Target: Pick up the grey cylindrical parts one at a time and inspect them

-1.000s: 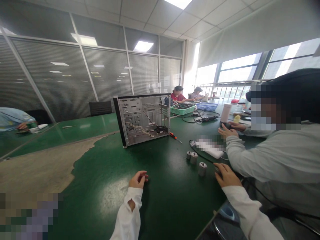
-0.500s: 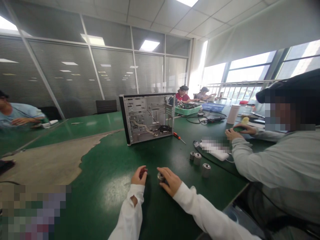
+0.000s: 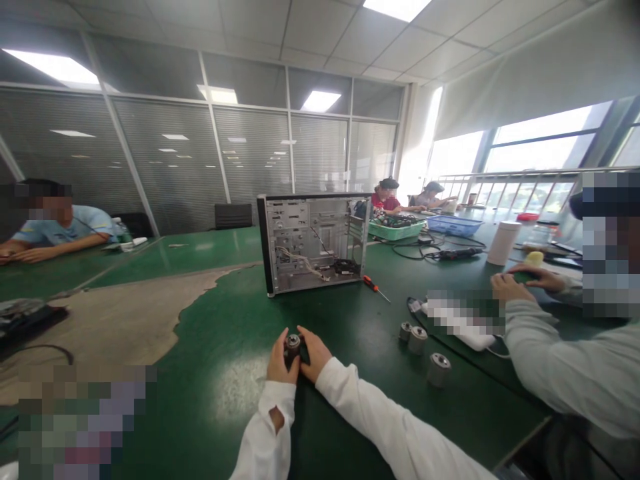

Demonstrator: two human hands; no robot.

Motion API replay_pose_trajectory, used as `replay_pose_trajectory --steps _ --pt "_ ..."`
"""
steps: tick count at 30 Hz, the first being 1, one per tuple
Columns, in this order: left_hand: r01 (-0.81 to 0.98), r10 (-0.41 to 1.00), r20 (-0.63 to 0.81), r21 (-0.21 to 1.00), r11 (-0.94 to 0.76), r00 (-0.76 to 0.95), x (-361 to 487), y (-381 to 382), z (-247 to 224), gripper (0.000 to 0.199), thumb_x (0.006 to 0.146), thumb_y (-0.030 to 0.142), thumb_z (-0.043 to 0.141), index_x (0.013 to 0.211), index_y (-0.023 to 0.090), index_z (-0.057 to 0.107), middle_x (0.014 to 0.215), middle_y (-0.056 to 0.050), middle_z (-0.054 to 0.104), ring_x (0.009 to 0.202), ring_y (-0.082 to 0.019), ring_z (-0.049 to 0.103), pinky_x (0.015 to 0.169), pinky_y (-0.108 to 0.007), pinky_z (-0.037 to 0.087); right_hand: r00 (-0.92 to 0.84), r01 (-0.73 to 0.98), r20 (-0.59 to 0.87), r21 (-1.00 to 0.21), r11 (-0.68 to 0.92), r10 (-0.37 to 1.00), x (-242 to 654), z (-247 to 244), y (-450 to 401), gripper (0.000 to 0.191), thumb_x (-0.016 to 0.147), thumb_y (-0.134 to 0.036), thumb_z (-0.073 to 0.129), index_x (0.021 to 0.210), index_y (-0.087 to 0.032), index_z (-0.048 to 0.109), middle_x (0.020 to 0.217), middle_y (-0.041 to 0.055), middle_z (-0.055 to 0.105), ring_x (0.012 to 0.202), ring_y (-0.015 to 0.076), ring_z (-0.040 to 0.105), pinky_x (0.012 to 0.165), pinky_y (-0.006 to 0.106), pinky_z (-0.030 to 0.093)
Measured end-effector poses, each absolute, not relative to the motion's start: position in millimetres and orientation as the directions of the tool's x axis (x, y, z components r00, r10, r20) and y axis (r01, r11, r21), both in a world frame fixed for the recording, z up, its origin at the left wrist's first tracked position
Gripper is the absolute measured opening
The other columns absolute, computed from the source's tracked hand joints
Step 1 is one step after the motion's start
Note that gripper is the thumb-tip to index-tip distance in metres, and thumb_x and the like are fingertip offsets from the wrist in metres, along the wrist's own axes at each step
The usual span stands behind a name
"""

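A small metal cylinder [image 3: 293, 342] with a knob on top is between my two hands, near the table's front. My left hand [image 3: 283, 360] curls round its left side, fingers closed on it. From the right, my right hand [image 3: 313, 355] reaches it, thumb and fingertips against its side. To the right stand several similar cylinders, a large one [image 3: 439, 371], a middle one [image 3: 417, 341] and a small one [image 3: 405, 331]. Beyond my hands is an open computer case [image 3: 320, 243], its inside facing me.
An orange screwdriver [image 3: 375, 288] lies beside the case. A power strip [image 3: 460, 323] with its cable is at the right, near a co-worker's hands [image 3: 520, 283]. Green [image 3: 397, 230] and blue [image 3: 454, 225] baskets stand farther back. A person sits at the far left.
My right hand has brought the cylinder left to my left hand, which has closed on it. The camera view has turned to the left.
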State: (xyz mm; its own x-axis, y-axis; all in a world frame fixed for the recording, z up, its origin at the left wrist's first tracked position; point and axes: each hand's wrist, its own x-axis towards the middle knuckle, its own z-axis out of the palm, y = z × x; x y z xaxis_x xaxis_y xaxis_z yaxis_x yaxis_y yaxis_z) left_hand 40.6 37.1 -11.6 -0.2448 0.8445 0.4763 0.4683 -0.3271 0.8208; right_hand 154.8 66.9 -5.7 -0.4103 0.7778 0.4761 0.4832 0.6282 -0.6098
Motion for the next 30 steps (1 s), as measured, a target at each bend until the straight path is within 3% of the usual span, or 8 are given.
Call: replay_pose_trajectory --steps 7,10,14,18,21,26,30 --pt "0.511 0.812 0.542 0.771 -0.38 -0.214 39.7 38.3 -8.4 0.035 0.063 0.018 0.05 0.097 0.022 0.053 0.1 -0.007 0.055 0.094 -0.022 0.05 0.084 -0.034 0.039 -0.389 0.444 0.473 -0.656 0.611 0.791 160.6 -4.9 61.4 0.069 0.054 -0.011 0.05 0.12 -0.012 0.029 0.103 0.0098 0.05 0.094 0.0215 0.046 0.087 0.036 0.035" --pt "0.496 0.811 0.524 0.793 -0.353 -0.261 39.8 37.9 -7.6 0.036 0.06 0.019 0.053 0.097 0.021 0.053 0.099 -0.007 0.056 0.092 -0.021 0.052 0.081 -0.033 0.041 -0.384 0.424 0.477 -0.669 0.61 0.79 161.5 -1.4 58.1 0.067 0.055 -0.01 0.05 0.118 -0.013 0.03 0.101 0.0088 0.051 0.093 0.0205 0.047 0.087 0.036 0.035" --pt "0.402 0.846 0.392 0.884 -0.238 -0.361 37.7 37.5 -5.3 0.047 0.057 0.025 0.058 0.103 0.021 0.049 0.093 -0.006 0.059 0.079 -0.02 0.059 0.073 -0.031 0.045 -0.364 0.353 0.498 -0.709 0.611 0.787 162.0 4.6 53.5 0.064 0.057 -0.011 0.052 0.117 -0.018 0.031 0.096 0.0054 0.053 0.089 0.0188 0.05 0.083 0.036 0.039" --pt "0.099 0.884 0.254 0.967 -0.233 -0.393 34.2 42.3 -6.5 0.06 0.054 0.038 0.062 0.107 0.016 0.043 0.079 -0.007 0.062 0.069 -0.019 0.061 0.065 -0.029 0.048 -0.326 0.205 0.482 -0.804 0.559 0.813 162.3 8.8 51.3 0.057 0.06 -0.015 0.055 0.113 -0.022 0.034 0.093 0.0033 0.054 0.084 0.0164 0.052 0.071 0.032 0.045" --pt "-0.191 0.909 0.097 0.963 -0.188 -0.406 34.3 45.8 -7.2 0.064 0.053 0.04 0.065 0.107 0.016 0.041 0.072 -0.005 0.063 0.067 -0.018 0.062 0.062 -0.027 0.05 -0.301 0.054 0.434 -0.882 0.469 0.849 162.1 7.3 54.1 0.046 0.065 -0.021 0.054 0.108 -0.023 0.04 0.092 0.003 0.054 0.081 0.0153 0.053 0.064 0.029 0.046" --pt "-0.559 0.922 -0.169 0.827 -0.059 -0.349 37.7 44.5 -1.4 0.036 0.067 0.025 0.059 0.099 0.017 0.046 0.066 -0.003 0.063 0.06 -0.014 0.062 0.057 -0.026 0.051 -0.293 -0.176 0.337 -0.939 0.296 0.895 161.4 2.2 62.6 0.036 0.066 -0.036 0.055 0.097 -0.019 0.048 0.086 0.0039 0.056 0.077 0.0157 0.054 0.06 0.028 0.045" --pt "-0.686 0.921 -0.319 0.723 0.084 -0.224 37.6 42.3 5.8 0.016 0.074 0.025 0.051 0.087 0.015 0.049 0.063 -0.005 0.063 0.058 -0.014 0.062 0.056 -0.024 0.05 -0.323 -0.291 0.232 -0.947 0.137 0.918 161.4 3.3 66.0 0.043 0.06 -0.043 0.06 0.094 -0.02 0.048 0.088 0.004 0.055 0.073 0.0159 0.055 0.053 0.026 0.044"
